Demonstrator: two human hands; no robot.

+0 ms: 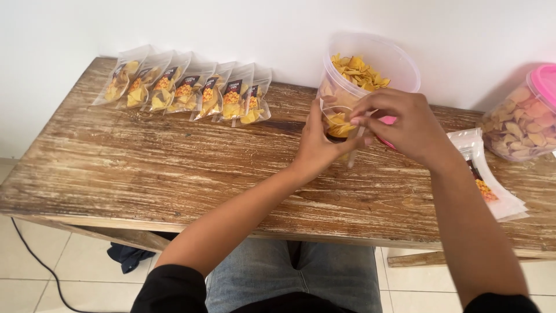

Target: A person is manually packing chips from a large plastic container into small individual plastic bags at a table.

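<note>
Wooden counter: left hand and right hand both pinch closed on small chip pouch beside open tub.

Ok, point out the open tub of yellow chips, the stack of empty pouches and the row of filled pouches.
open tub (pixel 399 64): head view, clear far wall.
stack of empty pouches (pixel 501 197): head view, top pouch's clear lower part.
row of filled pouches (pixel 185 90): head view, a middle pouch.

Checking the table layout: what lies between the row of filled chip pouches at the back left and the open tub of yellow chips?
In the head view, only bare wooden table separates the row of filled pouches from the open tub; nothing lies there.
</note>
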